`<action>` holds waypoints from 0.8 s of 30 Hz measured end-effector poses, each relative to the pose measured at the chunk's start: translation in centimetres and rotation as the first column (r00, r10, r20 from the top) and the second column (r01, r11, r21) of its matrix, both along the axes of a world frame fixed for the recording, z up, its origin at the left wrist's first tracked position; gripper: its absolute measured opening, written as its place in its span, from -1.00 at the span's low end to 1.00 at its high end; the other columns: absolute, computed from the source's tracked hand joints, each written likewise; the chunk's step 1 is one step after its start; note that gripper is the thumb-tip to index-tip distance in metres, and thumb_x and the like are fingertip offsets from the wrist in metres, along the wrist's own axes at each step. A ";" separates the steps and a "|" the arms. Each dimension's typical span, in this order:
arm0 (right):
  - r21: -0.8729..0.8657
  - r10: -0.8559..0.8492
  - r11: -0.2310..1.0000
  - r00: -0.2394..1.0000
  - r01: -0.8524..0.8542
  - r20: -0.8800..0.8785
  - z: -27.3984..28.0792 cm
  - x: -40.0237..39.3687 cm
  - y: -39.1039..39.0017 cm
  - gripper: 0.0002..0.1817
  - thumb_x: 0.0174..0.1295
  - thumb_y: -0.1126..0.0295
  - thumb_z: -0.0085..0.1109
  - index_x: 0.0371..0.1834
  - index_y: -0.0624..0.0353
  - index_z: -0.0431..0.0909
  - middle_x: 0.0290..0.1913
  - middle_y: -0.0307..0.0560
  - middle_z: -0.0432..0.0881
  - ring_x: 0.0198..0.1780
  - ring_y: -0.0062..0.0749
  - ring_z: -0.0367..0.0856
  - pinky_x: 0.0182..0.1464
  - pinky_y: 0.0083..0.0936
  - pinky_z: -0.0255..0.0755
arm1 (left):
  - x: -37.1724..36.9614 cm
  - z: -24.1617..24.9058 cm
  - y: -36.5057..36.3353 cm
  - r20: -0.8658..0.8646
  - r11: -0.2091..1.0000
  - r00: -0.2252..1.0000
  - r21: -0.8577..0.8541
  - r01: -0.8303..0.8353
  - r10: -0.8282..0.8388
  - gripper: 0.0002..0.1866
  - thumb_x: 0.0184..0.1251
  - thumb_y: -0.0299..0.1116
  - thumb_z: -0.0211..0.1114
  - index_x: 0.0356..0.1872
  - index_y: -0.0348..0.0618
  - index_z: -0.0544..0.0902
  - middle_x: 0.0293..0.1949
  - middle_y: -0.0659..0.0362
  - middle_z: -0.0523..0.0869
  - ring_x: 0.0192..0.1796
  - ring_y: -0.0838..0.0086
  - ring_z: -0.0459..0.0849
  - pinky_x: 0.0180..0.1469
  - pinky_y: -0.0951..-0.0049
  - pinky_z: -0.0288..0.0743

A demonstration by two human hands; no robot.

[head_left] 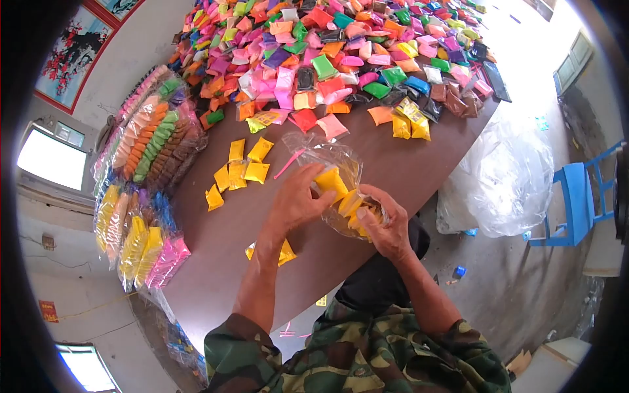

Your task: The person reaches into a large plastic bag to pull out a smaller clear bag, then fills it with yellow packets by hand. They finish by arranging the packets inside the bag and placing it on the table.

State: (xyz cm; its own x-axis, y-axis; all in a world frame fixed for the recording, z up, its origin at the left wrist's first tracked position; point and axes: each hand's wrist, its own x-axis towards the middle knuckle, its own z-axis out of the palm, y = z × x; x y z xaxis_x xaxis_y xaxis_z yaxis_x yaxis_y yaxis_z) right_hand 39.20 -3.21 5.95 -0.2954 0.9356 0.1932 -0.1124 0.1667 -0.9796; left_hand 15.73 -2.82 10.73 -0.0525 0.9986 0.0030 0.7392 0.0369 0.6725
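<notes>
Over the near part of the table, a clear plastic bag [344, 154] is held with several yellow packets [354, 203] inside. My right hand [386, 226] is closed round the bag's lower right side, its fingers partly hidden behind the packets. At the bag's left side is my left hand [301, 200], closed on a single yellow packet [332, 183] at the bag's mouth. Whether that packet is fully inside cannot be seen. Several loose yellow packets [237, 175] lie to the left, and a few more [286, 253] lie beside my left forearm.
A large heap of small coloured packets [327, 65] covers the far side of the brown table [216, 262]. Filled clear bags [154, 137] are stacked along the left edge. A pink strip [288, 164] lies near the bag. On the right are a large plastic sack [501, 177] and a blue chair [573, 203].
</notes>
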 end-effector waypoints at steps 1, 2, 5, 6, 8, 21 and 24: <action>-0.006 -0.001 1.000 1.000 0.001 -0.001 0.1 0.0 0.0 -0.51 0.45 0.25 0.35 0.34 0.30 0.64 0.13 -0.02 0.78 0.14 -0.38 0.75 0.29 -0.43 0.59 | -0.3 0.1 0.3 -0.043 0.999 0.999 -0.034 0.032 -0.033 -0.30 0.22 -0.22 0.61 0.37 -0.29 0.63 0.23 -0.05 0.77 -0.15 0.32 0.84 -0.06 0.34 0.74; -0.011 -0.003 1.000 1.000 0.003 -0.002 0.2 0.0 0.0 -0.51 0.43 0.24 0.37 0.32 0.29 0.65 0.14 0.00 0.79 0.13 -0.35 0.76 0.28 -0.42 0.61 | -0.5 0.1 0.6 -0.086 0.996 0.994 -0.069 0.063 -0.069 -0.28 0.21 -0.22 0.61 0.38 -0.30 0.63 0.25 -0.06 0.76 -0.12 0.29 0.85 -0.05 0.33 0.75; -0.015 -0.005 1.000 1.000 0.005 0.013 0.2 0.1 0.1 -0.50 0.42 0.21 0.37 0.31 0.29 0.65 0.14 0.03 0.79 0.12 -0.32 0.78 0.26 -0.40 0.62 | -0.9 0.0 1.0 -0.022 0.993 0.993 -0.028 0.113 -0.113 -0.28 0.18 -0.21 0.61 0.36 -0.31 0.62 0.19 -0.10 0.77 -0.02 0.21 0.85 -0.02 0.28 0.76; -0.015 -0.004 1.000 1.000 0.004 0.022 0.2 0.1 0.1 -0.50 0.42 0.20 0.37 0.31 0.28 0.65 0.14 0.03 0.79 0.12 -0.32 0.78 0.26 -0.40 0.62 | -0.7 0.4 0.9 -0.045 0.993 0.992 -0.011 0.115 -0.115 -0.30 0.18 -0.23 0.61 0.34 -0.31 0.61 0.18 -0.10 0.78 0.01 0.19 0.85 0.01 0.27 0.75; 0.004 -0.015 1.000 0.999 0.015 0.036 0.0 0.0 0.1 -0.50 0.43 0.18 0.36 0.31 0.28 0.65 0.13 0.03 0.79 0.12 -0.32 0.78 0.26 -0.40 0.62 | 0.1 1.4 0.3 -0.088 0.993 0.990 0.024 0.115 -0.113 -0.32 0.19 -0.25 0.61 0.31 -0.32 0.61 0.15 -0.11 0.78 0.08 0.14 0.83 0.07 0.25 0.74; -0.007 0.017 1.000 0.999 -0.017 -0.027 -0.2 -0.1 0.0 -0.47 0.47 0.20 0.37 0.36 0.33 0.62 0.16 0.00 0.77 0.17 -0.36 0.74 0.30 -0.42 0.59 | 1.8 1.6 -0.9 0.048 0.998 0.998 0.030 0.048 -0.049 -0.38 0.23 -0.34 0.60 0.32 -0.25 0.63 0.21 -0.10 0.68 0.03 0.10 0.83 0.06 0.21 0.74; 0.026 -0.018 1.000 1.000 0.018 -0.002 -0.1 -0.2 0.1 -0.52 0.38 0.32 0.40 0.32 0.28 0.64 0.11 -0.01 0.79 0.12 -0.35 0.77 0.27 -0.43 0.62 | 1.8 1.8 -0.9 0.091 1.000 0.996 0.000 0.019 -0.019 -0.43 0.31 -0.29 0.56 0.30 -0.28 0.67 0.14 -0.11 0.78 -0.06 0.15 0.87 0.03 0.26 0.76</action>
State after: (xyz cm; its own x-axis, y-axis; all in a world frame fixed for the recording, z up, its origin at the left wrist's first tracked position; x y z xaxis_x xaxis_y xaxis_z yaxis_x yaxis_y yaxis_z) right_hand 39.05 -3.15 5.86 -0.2786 0.9353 0.2180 -0.1109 0.1942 -0.9747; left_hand 17.53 -3.71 12.55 -0.0334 0.9994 -0.0022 0.6754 0.0242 0.7371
